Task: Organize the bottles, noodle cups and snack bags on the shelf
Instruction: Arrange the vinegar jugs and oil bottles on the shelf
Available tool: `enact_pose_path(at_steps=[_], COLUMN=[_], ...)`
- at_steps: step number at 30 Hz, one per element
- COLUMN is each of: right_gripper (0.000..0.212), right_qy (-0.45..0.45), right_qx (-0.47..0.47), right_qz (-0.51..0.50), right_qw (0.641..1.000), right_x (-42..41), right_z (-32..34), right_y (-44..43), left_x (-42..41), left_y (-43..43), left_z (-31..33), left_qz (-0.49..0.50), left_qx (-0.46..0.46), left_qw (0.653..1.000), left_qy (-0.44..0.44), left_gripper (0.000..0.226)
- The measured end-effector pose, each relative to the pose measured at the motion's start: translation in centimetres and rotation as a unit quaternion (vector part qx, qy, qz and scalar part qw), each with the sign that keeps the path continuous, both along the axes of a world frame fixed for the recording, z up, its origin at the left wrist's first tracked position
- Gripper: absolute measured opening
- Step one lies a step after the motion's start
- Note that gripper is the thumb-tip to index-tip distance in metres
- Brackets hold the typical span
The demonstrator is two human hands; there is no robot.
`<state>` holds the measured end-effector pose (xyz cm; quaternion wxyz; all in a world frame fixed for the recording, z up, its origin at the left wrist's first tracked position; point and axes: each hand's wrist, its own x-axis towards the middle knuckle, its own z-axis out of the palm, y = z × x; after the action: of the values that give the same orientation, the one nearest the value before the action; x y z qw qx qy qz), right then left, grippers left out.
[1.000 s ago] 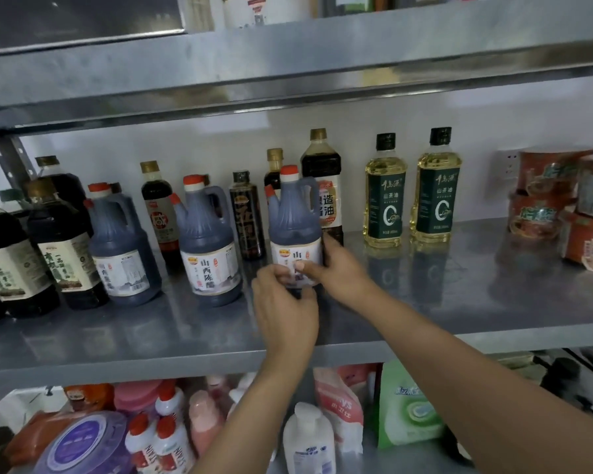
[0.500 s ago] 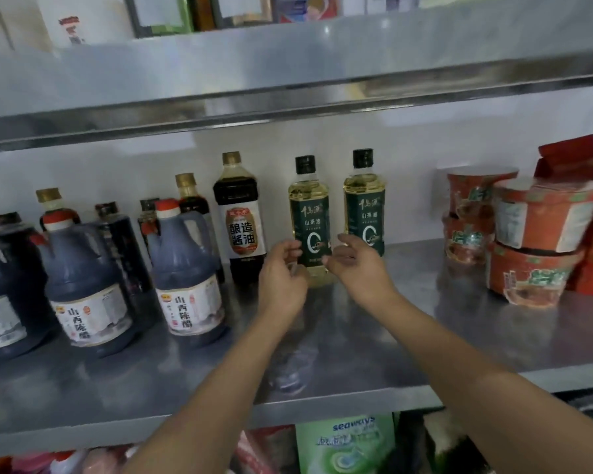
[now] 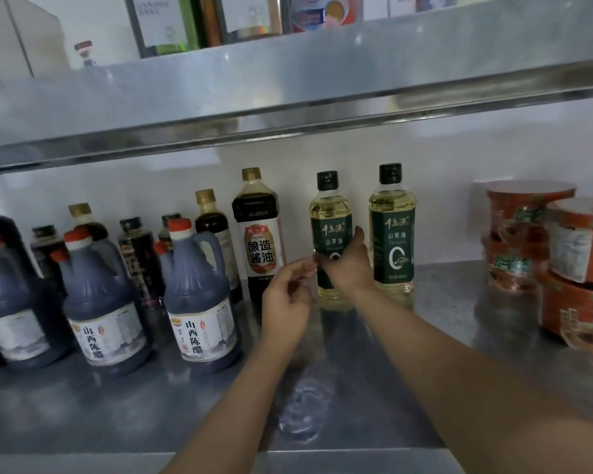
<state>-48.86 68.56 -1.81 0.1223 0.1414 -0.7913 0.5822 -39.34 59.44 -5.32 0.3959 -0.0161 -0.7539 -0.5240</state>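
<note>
A: Where is the oil bottle (image 3: 330, 213)?

B: Upright on the middle shelf (image 3: 435, 336), against the back wall. The soy bottle (image 3: 259, 234) is just beside it on the left. A second oil bottle (image 3: 392, 230) is near on the right, with a gap between. Long axis vertical, cap up, label facing front.

A: Hands?

B: The right hand (image 3: 348, 268) lies across the lower half of the label, one digit raised along the bottle's right edge. It looks to be touching. I cannot tell whether the fingers wrap round the body, because the back of the hand hides them. The left hand (image 3: 286, 299) is lower and to the left, fingers loosely curled. Its tips are close to the bottle's left edge and to the right hand's fingertips. It holds nothing I can see.

A: Which relation governs the next move?

B: The bottle sits straight beyond the right palm, while the left hand comes at it from the side. The right hand is nearer. Judgement: a grip round the vertical body, then a short slide or turn to line it up.

A: Risk?

B: It is tall and narrow. A push high up may tip it toward the wall or the second oil bottle. The noodle cups (image 3: 528, 213) are well apart on the right and the jugs (image 3: 199, 295) on the left, neither in the way.
</note>
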Motion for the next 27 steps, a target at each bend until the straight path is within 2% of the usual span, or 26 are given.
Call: enact_pose_path(at_steps=[4,6,9,13,15,18,21,24,27], right_gripper=[0.110,0.106,0.100,0.098,0.096,0.093,0.085,0.070,0.064], right_qy=[-0.010,-0.003,-0.003,0.004,0.009,0.020,0.062,0.082,0.039], right_qx=[-0.019,-0.013,0.044,0.089,0.093,0.124,0.135,0.138,0.064], right_qz=[-0.003,-0.014,-0.026,-0.024,-0.019,-0.013,-0.005,0.029,0.130], right_qw=[1.000,1.000,0.999,0.996,0.995,0.992,0.989,0.987,0.989], right_x=[-1.6,-2.0,-2.2,-1.1,0.6,4.1,7.8,10.7,11.0], right_z=[-0.1,-0.3,-0.4,-0.1,0.0,0.0,-0.1,1.0,1.7], right_y=[-1.5,-1.7,-1.4,-0.6,-0.2,0.6,2.0,3.9,5.6], left_x=[0.1,0.2,0.2,0.4,0.3,0.8,2.2,3.0,3.5], left_y=[0.2,0.3,0.4,0.6,0.5,0.6,0.9,0.9,1.0], left_z=[0.0,-0.1,0.0,0.3,0.6,1.6,2.8,3.9,4.8], left_qz=[-0.018,-0.026,-0.038,-0.028,-0.028,-0.047,-0.157,-0.225,-0.224], left_qx=[0.030,0.044,0.049,0.060,0.080,0.146,0.264,0.242,0.217], left_qw=[0.999,0.998,0.996,0.997,0.996,0.987,0.948,0.940,0.947], left_qy=[0.032,0.048,0.058,0.038,0.006,-0.054,-0.083,-0.085,-0.078], left_gripper=[0.060,0.062,0.061,0.042,0.043,0.060,0.069,0.057,0.042])
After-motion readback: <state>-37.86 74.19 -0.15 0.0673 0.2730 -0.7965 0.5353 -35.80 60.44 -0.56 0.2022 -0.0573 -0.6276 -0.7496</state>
